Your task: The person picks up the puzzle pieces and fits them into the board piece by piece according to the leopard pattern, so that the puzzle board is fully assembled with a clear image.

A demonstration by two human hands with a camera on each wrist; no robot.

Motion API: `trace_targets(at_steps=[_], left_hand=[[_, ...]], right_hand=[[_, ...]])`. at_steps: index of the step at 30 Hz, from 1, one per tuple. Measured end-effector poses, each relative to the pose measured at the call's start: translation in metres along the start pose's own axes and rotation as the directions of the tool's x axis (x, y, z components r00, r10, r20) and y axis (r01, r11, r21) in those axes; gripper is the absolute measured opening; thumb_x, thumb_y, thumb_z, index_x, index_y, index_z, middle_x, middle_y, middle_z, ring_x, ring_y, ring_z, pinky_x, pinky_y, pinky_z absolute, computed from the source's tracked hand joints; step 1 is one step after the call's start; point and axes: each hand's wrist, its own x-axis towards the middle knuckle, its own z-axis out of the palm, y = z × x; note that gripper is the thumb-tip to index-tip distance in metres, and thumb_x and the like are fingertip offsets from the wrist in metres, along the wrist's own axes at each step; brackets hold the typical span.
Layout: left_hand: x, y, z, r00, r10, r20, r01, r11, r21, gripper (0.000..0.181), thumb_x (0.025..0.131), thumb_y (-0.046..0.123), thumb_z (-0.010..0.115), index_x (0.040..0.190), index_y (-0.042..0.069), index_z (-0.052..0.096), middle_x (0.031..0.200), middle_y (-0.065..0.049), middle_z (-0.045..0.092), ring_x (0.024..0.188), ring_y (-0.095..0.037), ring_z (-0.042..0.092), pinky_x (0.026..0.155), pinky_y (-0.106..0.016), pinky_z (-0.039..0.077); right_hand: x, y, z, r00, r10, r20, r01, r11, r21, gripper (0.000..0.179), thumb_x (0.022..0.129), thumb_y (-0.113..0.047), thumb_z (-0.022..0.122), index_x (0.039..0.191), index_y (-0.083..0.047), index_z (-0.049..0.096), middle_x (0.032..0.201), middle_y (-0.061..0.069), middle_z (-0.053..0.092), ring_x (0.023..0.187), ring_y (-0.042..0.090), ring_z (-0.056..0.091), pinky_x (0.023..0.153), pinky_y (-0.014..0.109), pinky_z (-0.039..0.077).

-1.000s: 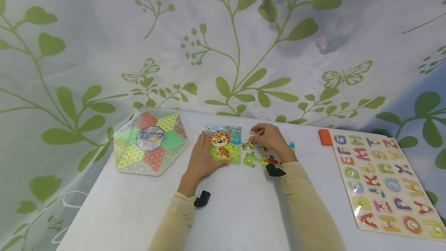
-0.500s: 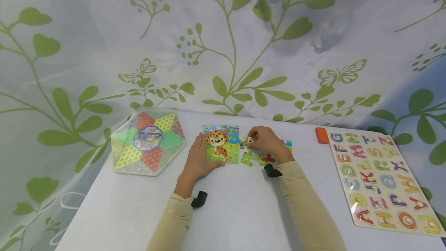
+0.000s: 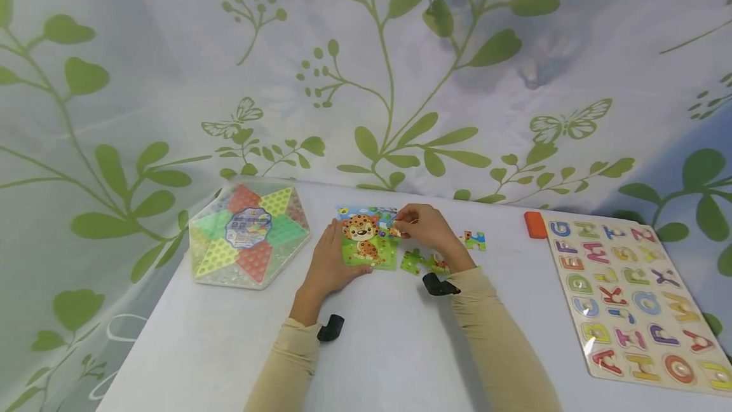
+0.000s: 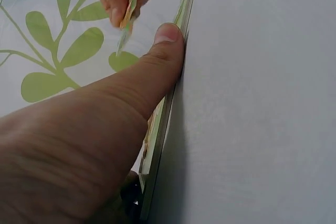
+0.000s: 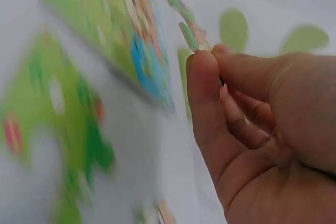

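A small jigsaw puzzle board [image 3: 366, 252] with a cartoon leopard on it lies mid-table. My left hand [image 3: 327, 262] rests along its left side, fingers straight, with the thumb [image 4: 167, 38] pressing the near edge in the left wrist view. Thumb and index finger of my right hand [image 3: 427, 229] pinch a puzzle piece [image 5: 188, 22], held raised over the board's right side. Loose green puzzle pieces [image 3: 410, 262] lie right of the board, partly covered by my right hand and wrist. Another loose blue-topped piece [image 3: 474, 240] sits farther right.
A hexagonal Chinese checkers set [image 3: 248, 233] in clear wrapping lies to the left. On the right are a wooden alphabet board [image 3: 635, 304] and an orange block [image 3: 535, 225] at its far left corner. A leaf-patterned curtain [image 3: 366, 81] hangs behind the white table [image 3: 389, 348].
My right hand has picked up a puzzle piece from among the loose ones and moved left with it to the leopard board. The left hand stays at the board's edge.
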Motion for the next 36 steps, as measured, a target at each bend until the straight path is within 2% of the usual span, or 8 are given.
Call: trace_targets(at_steps=[4, 8, 15, 21, 27, 31, 36], left_hand=[[0.000, 0.000, -0.001, 1.000, 0.001, -0.005, -0.001, 1.000, 0.007, 0.128, 0.078, 0.055, 0.084, 0.162, -0.004, 0.009, 0.170, -0.023, 0.012, 0.158, -0.039, 0.016, 0.128, -0.052, 0.022], [0.001, 0.001, -0.002, 1.000, 0.001, 0.000, -0.001, 1.000, 0.012, 0.129, 0.078, 0.057, 0.083, 0.162, -0.004, 0.007, 0.171, -0.021, 0.011, 0.159, -0.037, 0.015, 0.128, -0.052, 0.021], [0.000, 0.002, 0.000, 1.000, 0.025, -0.001, -0.025, 1.000, 0.004, 0.127, 0.079, 0.056, 0.083, 0.162, -0.004, 0.009, 0.171, -0.022, 0.011, 0.159, -0.038, 0.015, 0.128, -0.053, 0.022], [-0.001, 0.003, 0.000, 1.000, 0.018, 0.008, -0.018, 1.000, 0.021, 0.127, 0.079, 0.056, 0.083, 0.162, -0.005, 0.008, 0.171, -0.021, 0.010, 0.159, -0.038, 0.014, 0.128, -0.052, 0.021], [-0.001, 0.002, 0.000, 1.000, 0.024, 0.004, -0.024, 0.999, 0.031, 0.127, 0.079, 0.057, 0.083, 0.161, -0.006, 0.009, 0.170, -0.023, 0.011, 0.159, -0.038, 0.014, 0.129, -0.051, 0.021], [0.000, 0.002, 0.001, 1.000, 0.029, 0.004, -0.030, 0.999, 0.038, 0.127, 0.079, 0.058, 0.083, 0.161, -0.006, 0.010, 0.170, -0.024, 0.011, 0.159, -0.039, 0.014, 0.129, -0.051, 0.021], [0.001, 0.000, 0.003, 0.999, 0.025, 0.020, -0.026, 0.998, 0.059, 0.125, 0.080, 0.060, 0.080, 0.162, -0.004, 0.011, 0.170, -0.023, 0.010, 0.159, -0.039, 0.013, 0.128, -0.052, 0.021]], right_hand=[[0.010, -0.013, 0.025, 1.000, -0.001, 0.016, 0.000, 1.000, 0.029, 0.022, 0.099, -0.024, 0.069, 0.116, -0.011, 0.070, 0.104, 0.008, 0.072, 0.083, 0.016, 0.073, 0.076, 0.033, 0.059], [0.017, -0.028, 0.051, 1.000, -0.008, 0.011, 0.009, 1.000, -0.011, 0.024, 0.096, -0.023, 0.071, 0.118, -0.012, 0.071, 0.108, 0.007, 0.074, 0.092, 0.019, 0.071, 0.082, 0.036, 0.058], [0.025, -0.036, 0.084, 0.997, -0.007, -0.079, 0.004, 0.999, -0.045, 0.032, 0.096, -0.021, 0.072, 0.126, -0.010, 0.071, 0.117, 0.008, 0.075, 0.108, 0.025, 0.070, 0.094, 0.040, 0.059], [0.027, -0.037, 0.094, 0.992, -0.072, -0.102, 0.057, 0.988, -0.145, 0.045, 0.092, -0.019, 0.078, 0.133, -0.006, 0.067, 0.121, 0.011, 0.074, 0.110, 0.025, 0.071, 0.093, 0.040, 0.060], [0.025, -0.041, 0.098, 0.982, -0.151, -0.111, 0.109, 0.942, -0.319, 0.047, 0.091, -0.020, 0.079, 0.134, -0.004, 0.067, 0.112, 0.011, 0.073, 0.107, 0.027, 0.067, 0.092, 0.042, 0.057], [0.024, -0.044, 0.100, 0.983, -0.137, -0.121, 0.087, 0.932, -0.351, 0.048, 0.092, -0.020, 0.078, 0.136, -0.005, 0.066, 0.117, 0.014, 0.071, 0.115, 0.031, 0.064, 0.097, 0.046, 0.054], [0.025, -0.043, 0.101, 0.983, -0.137, -0.121, 0.081, 0.920, -0.384, 0.039, 0.093, -0.022, 0.077, 0.128, -0.006, 0.071, 0.111, 0.012, 0.073, 0.111, 0.029, 0.065, 0.094, 0.044, 0.055]])
